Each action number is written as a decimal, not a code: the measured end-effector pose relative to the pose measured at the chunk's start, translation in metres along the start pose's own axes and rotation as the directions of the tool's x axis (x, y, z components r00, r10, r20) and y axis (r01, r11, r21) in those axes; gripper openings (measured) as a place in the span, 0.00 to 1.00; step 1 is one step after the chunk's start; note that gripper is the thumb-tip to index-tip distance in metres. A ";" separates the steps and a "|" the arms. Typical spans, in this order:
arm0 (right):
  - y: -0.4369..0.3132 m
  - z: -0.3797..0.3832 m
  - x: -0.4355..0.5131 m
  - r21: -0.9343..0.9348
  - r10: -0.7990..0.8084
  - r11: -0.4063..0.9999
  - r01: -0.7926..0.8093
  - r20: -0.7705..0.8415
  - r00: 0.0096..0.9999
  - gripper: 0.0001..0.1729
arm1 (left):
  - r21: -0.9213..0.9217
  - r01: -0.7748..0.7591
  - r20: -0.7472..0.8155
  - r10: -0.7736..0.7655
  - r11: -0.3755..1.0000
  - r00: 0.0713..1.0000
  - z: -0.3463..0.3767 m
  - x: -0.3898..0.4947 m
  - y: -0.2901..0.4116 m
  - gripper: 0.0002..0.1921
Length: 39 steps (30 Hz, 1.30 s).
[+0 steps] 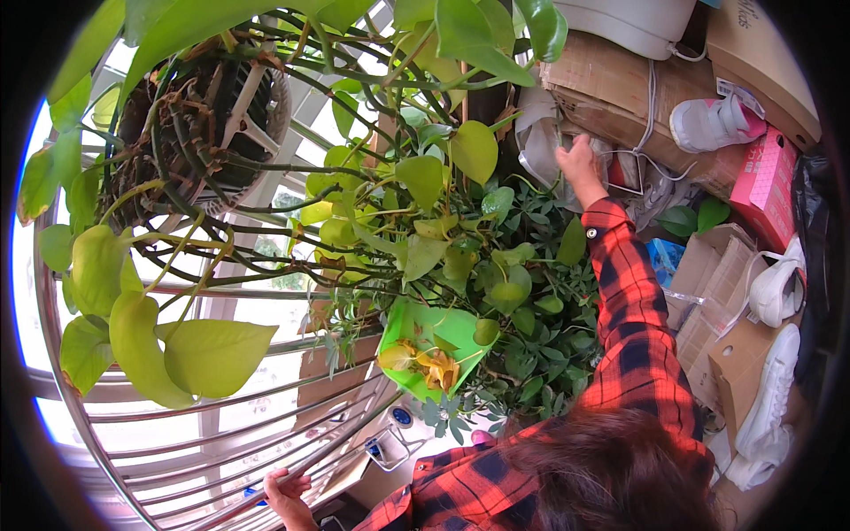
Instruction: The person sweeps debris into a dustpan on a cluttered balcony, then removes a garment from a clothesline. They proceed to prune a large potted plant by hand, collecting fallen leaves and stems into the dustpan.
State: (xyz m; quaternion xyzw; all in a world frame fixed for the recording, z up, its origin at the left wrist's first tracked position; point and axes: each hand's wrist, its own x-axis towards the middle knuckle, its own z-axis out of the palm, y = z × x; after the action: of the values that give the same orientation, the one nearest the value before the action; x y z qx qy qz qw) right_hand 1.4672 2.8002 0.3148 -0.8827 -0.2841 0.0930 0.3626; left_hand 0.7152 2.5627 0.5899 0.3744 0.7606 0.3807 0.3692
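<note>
My left hand (pixel 289 498) is at the lower left, its fingers around the top bar of a metal railing (pixel 339 439). My right hand (pixel 582 166) reaches out at the upper right, beside a clear plastic bag (pixel 536 136) and the edge of the foliage. Its fingers are drawn together near a thin stem; whether they grip it is unclear. Between my arms spreads a pothos plant (pixel 425 179) with long bare vines and yellow-green leaves. Below it, a bright green plastic container (pixel 415 318) holds yellowed and dry leaves. Darker small-leaved foliage (pixel 544 332) lies against my right sleeve.
A hanging pot (pixel 275 119) with tangled roots is at the upper left. On the right are a cardboard box (pixel 617 99) with a white cord (pixel 647 113), a pink box (pixel 764 172), a white shoe (pixel 707 125) and a white sneaker (pixel 770 385). A folding stool (pixel 392 448) stands below the railing.
</note>
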 end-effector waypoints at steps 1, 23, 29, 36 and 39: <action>-0.006 -0.001 -0.003 -0.142 -0.078 0.987 0.070 -0.056 0.995 0.31 | -0.039 0.018 -0.005 -0.019 0.999 1.000 0.001 0.000 0.000 0.20; -0.045 -0.006 0.005 -0.791 -0.295 0.301 0.532 0.454 0.841 0.09 | -0.121 0.038 -0.111 -0.052 0.992 0.992 0.005 -0.021 -0.008 0.24; -0.077 -0.021 -0.031 -0.505 -0.497 0.524 0.686 0.472 0.728 0.11 | -0.113 0.062 -0.094 -0.073 0.992 0.993 0.005 -0.013 -0.009 0.25; -0.149 0.026 0.076 -0.358 -0.360 0.836 0.416 0.214 0.908 0.19 | -0.096 0.000 -0.089 -0.008 0.995 0.996 -0.005 -0.007 -0.017 0.22; -0.119 0.053 0.101 -0.496 -0.299 0.771 0.400 0.273 0.915 0.16 | -0.125 0.058 -0.074 -0.068 0.990 0.995 -0.006 -0.011 -0.013 0.20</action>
State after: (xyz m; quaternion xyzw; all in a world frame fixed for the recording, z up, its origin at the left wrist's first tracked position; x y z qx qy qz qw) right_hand 1.4789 2.9575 0.3636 -0.8680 -0.4893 0.0181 0.0822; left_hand 0.7110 2.5453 0.5843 0.3117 0.7611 0.4291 0.3735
